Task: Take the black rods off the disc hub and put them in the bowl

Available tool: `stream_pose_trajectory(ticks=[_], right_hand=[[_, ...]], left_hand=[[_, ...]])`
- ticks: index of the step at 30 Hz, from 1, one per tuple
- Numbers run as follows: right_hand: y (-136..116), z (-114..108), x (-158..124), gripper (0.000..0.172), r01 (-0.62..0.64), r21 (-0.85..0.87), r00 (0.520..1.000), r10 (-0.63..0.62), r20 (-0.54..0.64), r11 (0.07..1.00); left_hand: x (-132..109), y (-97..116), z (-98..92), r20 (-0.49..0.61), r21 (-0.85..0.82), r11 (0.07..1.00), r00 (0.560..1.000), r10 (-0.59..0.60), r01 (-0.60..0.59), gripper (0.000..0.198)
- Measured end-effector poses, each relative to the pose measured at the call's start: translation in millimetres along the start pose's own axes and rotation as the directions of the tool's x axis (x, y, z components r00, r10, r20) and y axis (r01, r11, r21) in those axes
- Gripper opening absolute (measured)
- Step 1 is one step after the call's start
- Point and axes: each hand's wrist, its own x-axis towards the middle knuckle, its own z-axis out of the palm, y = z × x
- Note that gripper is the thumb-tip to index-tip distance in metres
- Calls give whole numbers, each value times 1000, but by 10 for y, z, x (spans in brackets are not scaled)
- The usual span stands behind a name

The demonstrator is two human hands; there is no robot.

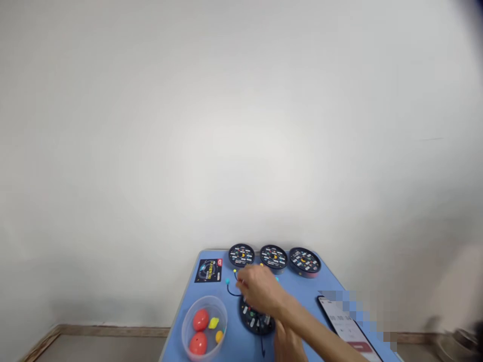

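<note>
My right hand (260, 289) reaches in from the lower right over the blue table (302, 291), its fingers curled together. A thin black wire (232, 291) with small blue and yellow beads at its ends curves out from those fingers. Just below the hand lies a dark round disc (256, 321) with coloured marks. My left hand (287, 344) sits at the bottom edge beside that disc, partly under my right forearm, and its fingers are hidden.
Three more dark discs (273, 256) line the table's far edge. A clear bowl (188, 322) holds two red balls and yellow pieces. There is a dark card (209, 270) at the far left and a phone (345, 327) at the right. A white wall rises behind.
</note>
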Motion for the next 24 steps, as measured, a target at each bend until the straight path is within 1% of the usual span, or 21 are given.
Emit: stream_pose_trajectory(ticks=[2,3,4,6,8,10,13,18,21,24], right_hand=[[275,-226,-71,23,-171,-42,985,169,-36,984],[366,-294,-117,22,-237,-57,971,236,-34,970],[425,-330,-166,21,-287,-64,958,286,-18,956],[463,-327,-258,22,-332,-51,941,334,53,942],[443,-269,-324,23,-339,-15,933,339,120,941],[422,-196,-358,26,-337,17,932,331,148,941],[437,-78,-373,27,-325,38,939,318,128,945],[519,119,-410,21,-306,29,946,300,119,952],[551,206,-443,20,-309,58,949,304,80,949],[583,290,-447,25,-320,81,947,318,34,944]], left_hand=[[56,10,46,-49,17,1000,999,-21,22,54],[85,13,77,-78,31,999,996,-37,39,53],[111,12,109,-110,44,998,993,-46,52,52],[151,-6,168,-168,55,997,985,-49,59,51],[177,-45,213,-226,47,998,973,-33,45,51],[199,-103,243,-272,50,999,962,-6,20,51],[238,-217,269,-292,77,997,956,21,2,51],[279,-407,282,-295,102,995,955,32,-2,48],[283,-447,252,-301,89,996,952,55,-30,43],[317,-415,182,-307,38,998,950,56,-46,37]])
